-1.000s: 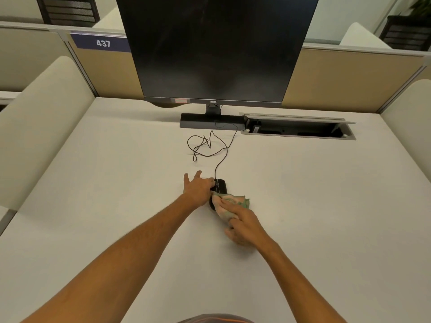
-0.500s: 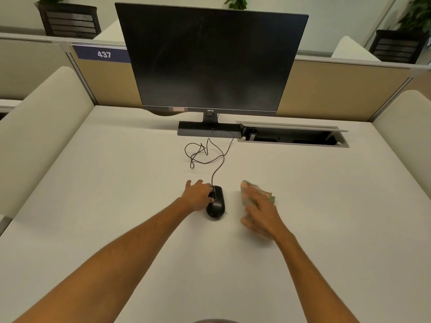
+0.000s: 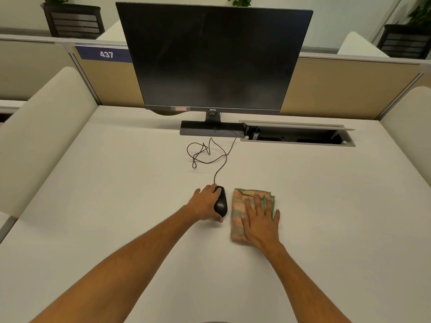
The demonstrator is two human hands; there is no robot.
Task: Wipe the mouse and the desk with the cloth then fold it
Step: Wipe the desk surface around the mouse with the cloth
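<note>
A black wired mouse [image 3: 221, 202] rests on the white desk [image 3: 116, 194] near its middle. My left hand [image 3: 205, 203] grips the mouse from its left side, thumb at the near end. Just right of the mouse lies a pink and green cloth [image 3: 239, 210], spread flat on the desk. My right hand [image 3: 260, 220] presses flat on the cloth with fingers spread, covering its right and near parts.
The mouse cable [image 3: 210, 152] loops back toward the base of a dark monitor [image 3: 214, 57]. An open cable tray [image 3: 296, 135] is set in the desk at the back right. Cream partitions [image 3: 42, 127] flank both sides.
My right hand took the cloth off the mouse, moved it right, and now presses it flat on the desk. My left hand stays on the mouse.
</note>
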